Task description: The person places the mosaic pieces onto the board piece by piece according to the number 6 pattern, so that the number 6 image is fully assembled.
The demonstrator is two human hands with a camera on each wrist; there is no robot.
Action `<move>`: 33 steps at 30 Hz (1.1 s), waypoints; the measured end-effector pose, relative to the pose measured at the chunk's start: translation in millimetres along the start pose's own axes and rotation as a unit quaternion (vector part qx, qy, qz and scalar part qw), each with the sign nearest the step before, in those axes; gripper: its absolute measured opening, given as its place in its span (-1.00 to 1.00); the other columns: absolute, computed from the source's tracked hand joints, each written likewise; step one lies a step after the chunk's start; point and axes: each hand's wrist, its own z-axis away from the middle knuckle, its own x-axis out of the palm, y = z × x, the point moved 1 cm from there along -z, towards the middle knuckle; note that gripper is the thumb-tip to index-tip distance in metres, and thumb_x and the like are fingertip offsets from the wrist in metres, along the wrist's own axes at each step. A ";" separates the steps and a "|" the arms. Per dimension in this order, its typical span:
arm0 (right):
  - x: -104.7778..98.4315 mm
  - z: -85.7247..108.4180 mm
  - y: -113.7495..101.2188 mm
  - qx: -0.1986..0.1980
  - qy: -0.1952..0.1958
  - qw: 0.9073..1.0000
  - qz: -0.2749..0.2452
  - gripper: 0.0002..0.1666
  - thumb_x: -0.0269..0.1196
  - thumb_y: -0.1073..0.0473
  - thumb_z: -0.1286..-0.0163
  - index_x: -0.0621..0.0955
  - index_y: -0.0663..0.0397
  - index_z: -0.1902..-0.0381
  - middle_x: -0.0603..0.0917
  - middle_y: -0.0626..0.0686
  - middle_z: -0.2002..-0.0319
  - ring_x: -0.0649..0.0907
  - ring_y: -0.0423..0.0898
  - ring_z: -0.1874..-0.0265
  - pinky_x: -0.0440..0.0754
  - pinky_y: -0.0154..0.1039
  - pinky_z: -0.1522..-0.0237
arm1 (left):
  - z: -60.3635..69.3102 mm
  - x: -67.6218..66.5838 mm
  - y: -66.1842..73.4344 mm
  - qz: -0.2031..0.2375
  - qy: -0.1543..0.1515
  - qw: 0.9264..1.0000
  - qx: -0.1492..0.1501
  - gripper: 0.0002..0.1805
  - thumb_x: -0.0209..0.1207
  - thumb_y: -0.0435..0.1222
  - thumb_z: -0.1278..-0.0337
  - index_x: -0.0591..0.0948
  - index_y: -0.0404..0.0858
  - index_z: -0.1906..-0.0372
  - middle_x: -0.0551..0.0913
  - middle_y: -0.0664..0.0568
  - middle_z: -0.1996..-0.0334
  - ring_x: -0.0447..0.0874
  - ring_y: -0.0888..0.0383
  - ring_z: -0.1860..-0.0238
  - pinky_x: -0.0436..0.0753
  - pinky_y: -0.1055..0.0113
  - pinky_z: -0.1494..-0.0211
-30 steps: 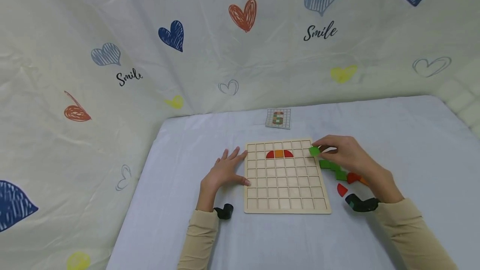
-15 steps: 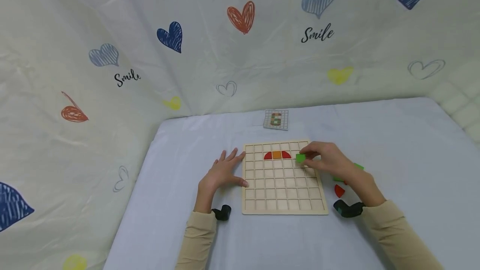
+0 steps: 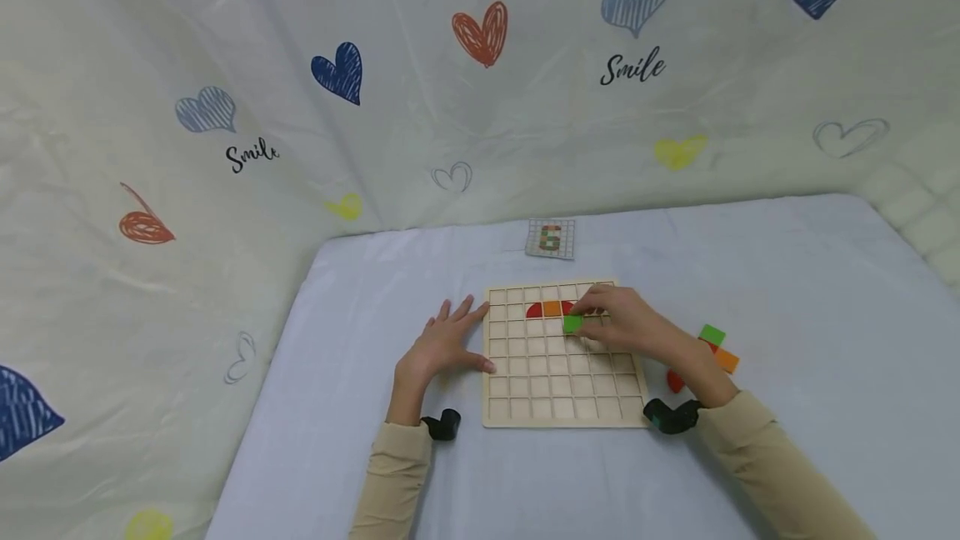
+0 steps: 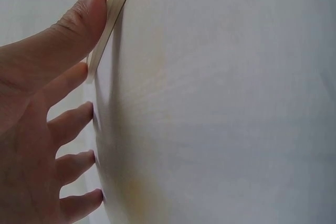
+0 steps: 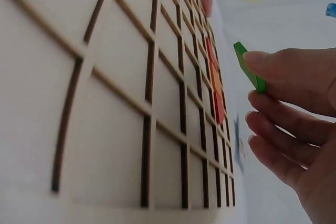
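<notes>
My right hand (image 3: pixel 622 317) pinches a green square tile (image 3: pixel 573 324) between thumb and index finger. It is over the wooden grid board (image 3: pixel 525 422), just below the right end of a short row. That row has a red rounded piece (image 3: pixel 534 311), an orange square (image 3: pixel 552 308) and a second red piece (image 3: pixel 567 306), partly behind my fingers. In the right wrist view, the green tile (image 5: pixel 249 66) is tilted and apart from the board. With fingers spread, my left hand (image 3: pixel 442 348) touches the board's left edge. The thumb (image 4: pixel 79 22) rests against that edge in the left wrist view.
Loose pieces lie right of the board: a green tile (image 3: pixel 712 334), an orange one (image 3: pixel 727 360) and a red one (image 3: pixel 675 382), partly hidden by my right forearm. Behind the board lies a gridded pattern card (image 3: pixel 550 238). Black wrist cameras (image 3: pixel 442 425) sit on both wrists.
My right hand has carried the green tile left, from the board's right edge to just below the red-and-orange row. The left hand has stayed at the board's left edge.
</notes>
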 end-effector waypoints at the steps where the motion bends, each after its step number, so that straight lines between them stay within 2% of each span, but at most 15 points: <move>1: 1.5 -2.4 -1.7 -0.004 -0.001 1.000 -0.002 -0.77 0.47 0.31 -0.21 0.79 0.18 0.15 0.74 0.01 0.21 0.62 -0.05 0.28 0.58 -0.25 0.27 | 0.1 -0.2 -0.2 -0.002 0.001 1.000 0.000 0.17 0.55 0.08 0.09 0.18 0.06 -0.64 -0.02 0.01 -0.68 -0.28 -0.26 -0.67 -0.04 -0.28 -0.64; 6: 8.9 -12.7 -7.0 -0.005 -0.020 1.000 -0.015 -0.77 0.47 0.31 -0.22 0.78 0.22 0.14 0.73 0.02 0.22 0.66 -0.05 0.26 0.62 -0.25 0.25 | -0.5 -0.5 -0.3 -0.005 0.001 1.000 0.001 0.16 0.55 0.09 0.09 0.19 0.07 -0.64 -0.02 0.01 -0.68 -0.27 -0.26 -0.67 -0.04 -0.28 -0.64; 11: 15.5 -19.8 -10.1 -0.014 -0.039 0.999 -0.007 -0.76 0.45 0.30 -0.25 0.77 0.27 0.12 0.72 0.05 0.23 0.64 -0.09 0.28 0.61 -0.24 0.25 | -2.0 0.7 -1.2 -0.002 0.000 1.000 0.000 0.17 0.55 0.09 0.10 0.19 0.07 -0.64 -0.03 0.03 -0.68 -0.28 -0.25 -0.68 -0.05 -0.27 -0.64; 19: 27.5 -33.7 -13.1 -0.014 -0.039 0.999 0.017 -0.78 0.47 0.28 -0.24 0.78 0.24 0.16 0.73 0.05 0.26 0.64 -0.08 0.28 0.62 -0.14 0.18 | -0.5 -0.9 -1.0 0.000 -0.001 1.000 0.001 0.17 0.55 0.09 0.09 0.18 0.08 -0.64 -0.03 0.04 -0.68 -0.29 -0.24 -0.68 -0.06 -0.27 -0.65; 27: 36.0 -42.0 -16.4 -0.011 -0.052 0.998 0.015 -0.83 0.44 0.27 -0.29 0.79 0.18 0.16 0.72 0.02 0.27 0.60 -0.09 0.28 0.59 -0.17 0.19 | 0.3 -1.9 -0.6 0.002 -0.002 1.000 -0.001 0.16 0.54 0.08 0.07 0.18 0.07 -0.65 -0.04 0.04 -0.68 -0.29 -0.23 -0.68 -0.07 -0.26 -0.65; 33: 40.9 -45.2 -18.3 -0.008 -0.054 0.998 0.037 -0.84 0.46 0.27 -0.27 0.80 0.16 0.19 0.71 0.00 0.27 0.60 -0.10 0.27 0.61 -0.13 0.14 | -2.3 0.7 -2.6 -0.014 -0.009 1.000 -0.005 0.18 0.53 0.10 0.06 0.13 0.09 -0.66 -0.07 0.04 -0.69 -0.30 -0.22 -0.68 -0.07 -0.25 -0.66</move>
